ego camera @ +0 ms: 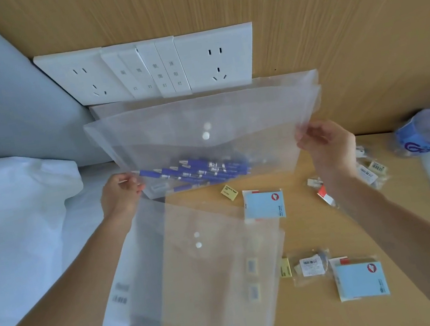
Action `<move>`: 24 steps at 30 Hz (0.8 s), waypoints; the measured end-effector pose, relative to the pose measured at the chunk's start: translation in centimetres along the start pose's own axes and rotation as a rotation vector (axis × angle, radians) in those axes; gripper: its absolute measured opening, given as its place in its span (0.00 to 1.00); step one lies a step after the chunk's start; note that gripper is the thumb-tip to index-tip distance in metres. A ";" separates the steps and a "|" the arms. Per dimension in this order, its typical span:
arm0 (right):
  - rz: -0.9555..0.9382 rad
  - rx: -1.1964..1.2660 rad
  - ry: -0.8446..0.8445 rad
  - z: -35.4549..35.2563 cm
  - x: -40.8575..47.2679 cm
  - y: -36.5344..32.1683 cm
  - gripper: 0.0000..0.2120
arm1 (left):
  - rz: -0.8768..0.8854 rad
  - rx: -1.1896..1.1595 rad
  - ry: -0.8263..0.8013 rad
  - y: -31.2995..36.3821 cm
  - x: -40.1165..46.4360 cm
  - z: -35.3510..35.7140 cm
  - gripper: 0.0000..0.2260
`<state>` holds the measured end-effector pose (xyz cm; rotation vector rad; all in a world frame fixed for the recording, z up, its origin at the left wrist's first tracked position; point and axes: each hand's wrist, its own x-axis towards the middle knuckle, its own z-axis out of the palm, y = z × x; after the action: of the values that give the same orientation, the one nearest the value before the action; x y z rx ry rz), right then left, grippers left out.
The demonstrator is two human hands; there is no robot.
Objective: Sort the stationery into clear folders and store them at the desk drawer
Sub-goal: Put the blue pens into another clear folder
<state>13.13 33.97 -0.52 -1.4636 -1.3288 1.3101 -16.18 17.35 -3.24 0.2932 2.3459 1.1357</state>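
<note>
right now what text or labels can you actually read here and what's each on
Switch panel: four columns of Chinese characters, each ending "灯"; the rest is blurred.
Blue roll in plastic: large "G", the remainder is hidden.
Blue sticky-note packs: red logo, print too small.
Barcode packet: digits unreadable.
Pens in the held folder: labels blurred.

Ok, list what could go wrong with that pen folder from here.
1. The clear folder hangs in the air, pinched only at its side edges by the left hand and right hand; it looks unsnapped, so tipping it could spill the blue pens.
2. Lowering it may sweep the sticky note pad or the small packets off the desk.
3. The empty folders overhang the desk's near edge and might slide off.
</note>
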 end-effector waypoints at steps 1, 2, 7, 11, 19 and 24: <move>-0.009 -0.011 -0.003 0.1 0.1 0.0 0.09 | -0.020 -0.027 -0.016 0.0 0.0 0.0 0.05; -0.013 -0.015 0.001 0.2 0.1 0.1 0.11 | -0.029 -0.049 -0.037 0.0 0.1 -0.1 0.08; 0.017 -0.065 0.009 0.4 0.1 1.2 0.14 | -0.008 -0.022 -0.150 0.6 0.2 -0.1 0.15; -0.006 -0.146 -0.057 1.1 -0.4 1.6 0.15 | 0.000 0.024 -0.223 1.5 0.1 0.3 0.20; 0.036 -0.204 0.029 1.5 -0.5 1.9 0.17 | 0.009 -0.047 -0.188 3.5 -0.1 0.4 0.21; 0.059 -0.154 0.107 1.9 -0.5 1.5 0.16 | 0.031 -0.060 -0.189 3.8 -0.3 0.9 0.22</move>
<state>11.60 33.00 -2.26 -1.6655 -1.3501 1.1701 -15.58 20.23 -0.62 0.3989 2.1456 1.1390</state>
